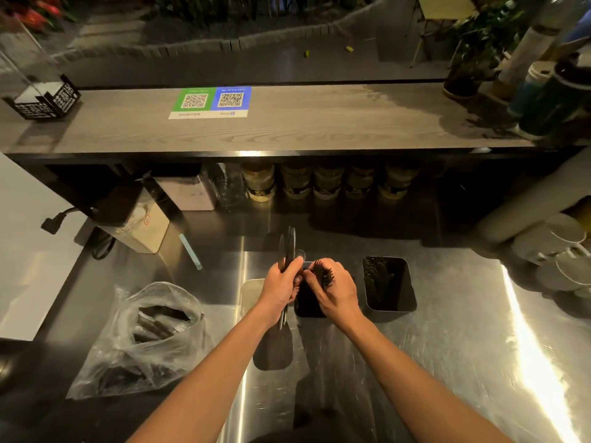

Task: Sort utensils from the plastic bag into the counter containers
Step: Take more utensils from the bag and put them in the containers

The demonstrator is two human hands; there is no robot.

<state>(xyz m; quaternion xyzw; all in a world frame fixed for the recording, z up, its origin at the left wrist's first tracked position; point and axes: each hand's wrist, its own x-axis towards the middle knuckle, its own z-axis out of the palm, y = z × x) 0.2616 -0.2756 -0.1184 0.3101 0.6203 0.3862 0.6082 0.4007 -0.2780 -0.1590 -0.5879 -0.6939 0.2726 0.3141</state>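
Note:
My left hand (281, 287) grips a bundle of black plastic utensils (287, 247) upright, their ends sticking up above the fingers. Beside it, my right hand (335, 289) holds several black forks (323, 273), tines up, over a black container (307, 303) that both hands partly hide. A pale container (249, 292) stands just left of it, mostly behind my left wrist. Farther right, a third container (388, 284) holds dark utensils. The clear plastic bag (150, 334) with more black utensils lies on the steel counter at the left.
The steel counter (447, 346) spreads to the right. A white box and a power cable sit at the back left, jars line the shelf under the wooden bar top (287, 123), and stacked white cups (563, 251) stand at the right edge.

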